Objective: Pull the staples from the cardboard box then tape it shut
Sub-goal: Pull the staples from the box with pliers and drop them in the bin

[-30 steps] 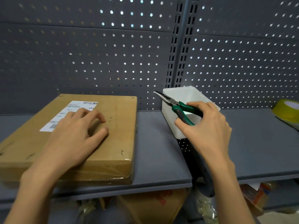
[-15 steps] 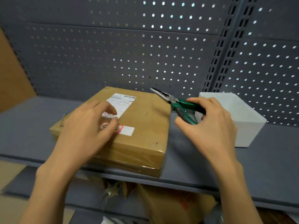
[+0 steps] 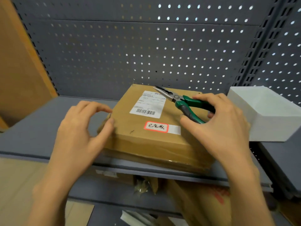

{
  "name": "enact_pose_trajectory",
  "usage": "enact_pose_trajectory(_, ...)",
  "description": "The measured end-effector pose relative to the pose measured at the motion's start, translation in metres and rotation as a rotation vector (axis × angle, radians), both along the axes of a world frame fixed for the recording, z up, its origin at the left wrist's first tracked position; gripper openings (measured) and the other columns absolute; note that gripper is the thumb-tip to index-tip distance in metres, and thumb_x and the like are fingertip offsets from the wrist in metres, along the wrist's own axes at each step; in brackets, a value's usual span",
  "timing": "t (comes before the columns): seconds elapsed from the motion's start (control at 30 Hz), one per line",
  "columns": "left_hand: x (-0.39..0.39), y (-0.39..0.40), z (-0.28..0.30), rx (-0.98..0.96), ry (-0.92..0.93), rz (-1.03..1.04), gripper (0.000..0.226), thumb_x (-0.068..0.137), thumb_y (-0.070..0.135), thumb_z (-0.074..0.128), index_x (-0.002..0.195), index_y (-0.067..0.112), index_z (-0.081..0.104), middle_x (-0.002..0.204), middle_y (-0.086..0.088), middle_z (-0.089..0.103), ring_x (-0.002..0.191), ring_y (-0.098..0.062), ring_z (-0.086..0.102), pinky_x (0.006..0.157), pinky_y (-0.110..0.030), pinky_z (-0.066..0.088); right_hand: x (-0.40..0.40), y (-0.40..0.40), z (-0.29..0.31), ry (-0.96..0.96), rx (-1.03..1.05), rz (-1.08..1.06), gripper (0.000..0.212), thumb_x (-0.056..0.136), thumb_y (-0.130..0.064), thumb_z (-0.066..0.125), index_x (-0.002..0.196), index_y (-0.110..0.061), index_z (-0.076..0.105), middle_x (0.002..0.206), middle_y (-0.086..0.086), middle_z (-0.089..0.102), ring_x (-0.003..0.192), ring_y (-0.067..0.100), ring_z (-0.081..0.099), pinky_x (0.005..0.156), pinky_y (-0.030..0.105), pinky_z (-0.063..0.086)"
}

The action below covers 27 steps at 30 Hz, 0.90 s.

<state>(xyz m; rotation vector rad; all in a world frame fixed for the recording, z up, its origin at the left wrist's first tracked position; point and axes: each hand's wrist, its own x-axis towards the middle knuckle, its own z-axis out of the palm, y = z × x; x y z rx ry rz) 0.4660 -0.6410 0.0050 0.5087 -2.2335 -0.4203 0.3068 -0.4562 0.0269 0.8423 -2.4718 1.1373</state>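
A flat brown cardboard box (image 3: pixel 143 144) lies on the grey shelf (image 3: pixel 37 128), with a white shipping label (image 3: pixel 149 103) and a red-bordered sticker (image 3: pixel 156 126) on top. A small staple (image 3: pixel 111 113) sticks up at its left edge. My left hand (image 3: pixel 78 132) is at that edge, thumb tip against the box's side and forefinger tip by the staple. My right hand (image 3: pixel 223 128) grips the green handles of needle-nose pliers (image 3: pixel 187 103). Their jaws hover over the box's far side and point left.
A white plastic bin (image 3: pixel 268 118) stands on the shelf just right of the box. A grey pegboard (image 3: pixel 146 46) backs the shelf and a brown board (image 3: pixel 19 62) leans at the left. Cardboard and wrapping (image 3: pixel 203 201) fill the lower shelf.
My left hand has slid off the top of the box to its left edge. The pliers in my right hand have moved from beside the box to above it. The view has shifted left.
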Motion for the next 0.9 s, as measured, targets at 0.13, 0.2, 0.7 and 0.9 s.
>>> enact_pose_trajectory(0.13, 0.002, -0.014, -0.01, 0.129, -0.029, -0.111, 0.036, 0.079, 0.045, 0.054, 0.112, 0.03, 0.05, 0.108, 0.01, 0.053, 0.099, 0.0, 0.047, 0.081, -0.018, 0.038, 0.025, -0.004, -0.004, 0.0, 0.018, -0.046, 0.046, 0.063, -0.052, 0.065, 0.108, -0.04, 0.06, 0.101, -0.016, 0.057, 0.097, 0.015, 0.058, 0.075, 0.04, 0.05)
enact_pose_trajectory(0.2, 0.0, -0.018, -0.016, 0.205, -0.043, -0.163, 0.045, 0.077, 0.045, 0.057, 0.118, 0.032, 0.045, 0.115, 0.013, 0.052, 0.104, 0.001, 0.048, 0.083, -0.013, 0.037, 0.036, -0.005, -0.006, 0.001, 0.042, -0.071, 0.047, 0.064, -0.054, 0.064, 0.109, -0.041, 0.06, 0.101, -0.017, 0.057, 0.098, 0.013, 0.058, 0.074, 0.035, 0.048)
enact_pose_trajectory(0.7, -0.006, -0.02, -0.041, 0.303, -0.004, -0.258, 0.063, 0.073, 0.064, 0.046, 0.124, 0.027, 0.045, 0.112, 0.018, 0.045, 0.104, 0.008, 0.042, 0.083, 0.004, 0.029, 0.087, 0.0, -0.023, -0.041, 0.107, -0.128, 0.051, 0.061, -0.057, 0.062, 0.11, -0.044, 0.059, 0.098, -0.023, 0.053, 0.092, 0.006, 0.056, 0.074, 0.037, 0.051)
enact_pose_trajectory(0.9, -0.009, -0.014, -0.046, 0.352, 0.044, -0.251, 0.053, 0.075, 0.062, 0.046, 0.12, 0.036, 0.038, 0.106, 0.025, 0.041, 0.108, 0.012, 0.04, 0.083, 0.005, 0.027, 0.081, 0.015, -0.026, 0.06, 0.27, -0.105, 0.055, 0.061, -0.059, 0.058, 0.112, -0.039, 0.061, 0.101, -0.015, 0.056, 0.089, 0.018, 0.056, 0.066, 0.031, 0.041)
